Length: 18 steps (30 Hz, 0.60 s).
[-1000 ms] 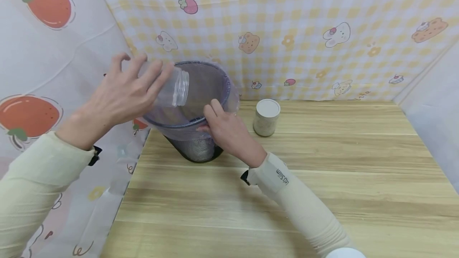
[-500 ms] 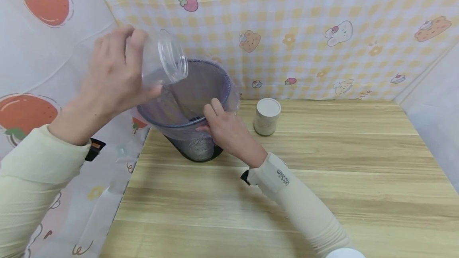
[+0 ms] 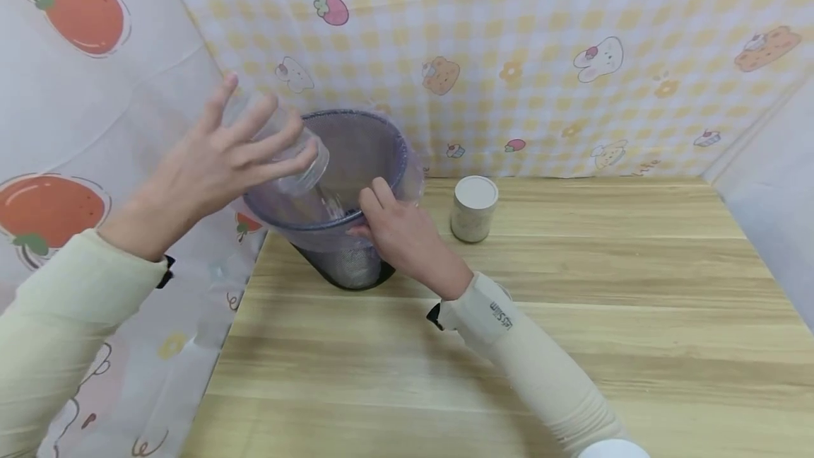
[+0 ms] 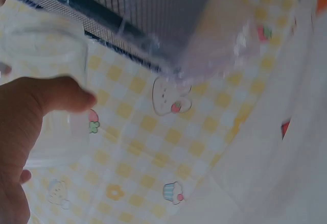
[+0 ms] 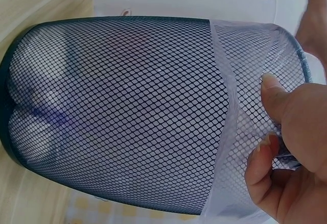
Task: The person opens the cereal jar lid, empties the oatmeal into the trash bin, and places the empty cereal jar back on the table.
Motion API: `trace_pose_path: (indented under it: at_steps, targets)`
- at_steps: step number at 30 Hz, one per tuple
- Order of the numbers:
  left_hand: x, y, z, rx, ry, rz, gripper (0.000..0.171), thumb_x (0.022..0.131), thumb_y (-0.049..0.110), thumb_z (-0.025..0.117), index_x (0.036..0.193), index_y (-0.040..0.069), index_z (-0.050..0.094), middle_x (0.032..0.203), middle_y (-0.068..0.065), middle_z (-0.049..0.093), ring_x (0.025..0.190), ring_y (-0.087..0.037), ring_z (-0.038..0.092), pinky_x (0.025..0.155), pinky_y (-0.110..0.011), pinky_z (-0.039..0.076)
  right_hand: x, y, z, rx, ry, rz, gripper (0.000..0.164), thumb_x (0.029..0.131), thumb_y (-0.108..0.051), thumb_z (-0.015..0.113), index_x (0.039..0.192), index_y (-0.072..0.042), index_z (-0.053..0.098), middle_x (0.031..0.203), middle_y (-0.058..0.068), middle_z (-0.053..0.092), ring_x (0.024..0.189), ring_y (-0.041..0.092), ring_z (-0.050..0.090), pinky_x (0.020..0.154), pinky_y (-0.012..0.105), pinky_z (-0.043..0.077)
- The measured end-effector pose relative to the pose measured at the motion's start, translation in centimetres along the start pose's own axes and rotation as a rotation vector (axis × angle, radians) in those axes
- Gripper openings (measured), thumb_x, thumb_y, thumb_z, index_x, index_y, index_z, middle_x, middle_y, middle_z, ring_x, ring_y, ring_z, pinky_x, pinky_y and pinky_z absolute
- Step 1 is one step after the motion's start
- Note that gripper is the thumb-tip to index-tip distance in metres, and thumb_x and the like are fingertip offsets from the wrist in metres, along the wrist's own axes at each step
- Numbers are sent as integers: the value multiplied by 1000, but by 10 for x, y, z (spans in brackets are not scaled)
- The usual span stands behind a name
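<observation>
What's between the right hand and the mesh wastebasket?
Right wrist view: a translucent plastic liner, folded down outside the mesh wastebasket where the right hand grips.

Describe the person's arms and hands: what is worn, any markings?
The left sleeve and right sleeve are pale cream and creased. Dark lettering marks the right cuff; a small black piece shows at each cuff. The left hand and right hand wear no gloves.

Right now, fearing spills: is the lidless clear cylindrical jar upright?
No, the left hand holds the jar tilted over the dark mesh bin.
</observation>
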State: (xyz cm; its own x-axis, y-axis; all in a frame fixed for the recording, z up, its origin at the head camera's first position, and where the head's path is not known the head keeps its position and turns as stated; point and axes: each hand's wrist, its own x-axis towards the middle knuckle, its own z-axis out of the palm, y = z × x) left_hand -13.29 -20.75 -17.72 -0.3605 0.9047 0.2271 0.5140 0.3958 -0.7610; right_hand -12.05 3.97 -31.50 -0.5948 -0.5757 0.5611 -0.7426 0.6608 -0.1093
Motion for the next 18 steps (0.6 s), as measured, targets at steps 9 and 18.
trace_pose_path:
  at_steps: [9,18]
  targets:
    - [-4,-4,5,72,-55,142,109,51,-1,85,142,18,29,138,-17,35,125,-42,33,107,-60,22,1,0,0,-2,22,-22,40,92,-39,60,94,-4,41,88,6,30,46,14,38,39,26,42]
    - [-6,-2,4,38,-42,153,117,44,2,91,142,17,28,139,-18,35,128,-42,33,110,-50,23,0,1,0,-5,7,-26,41,92,-39,60,95,-3,40,89,7,29,46,14,38,39,24,40]
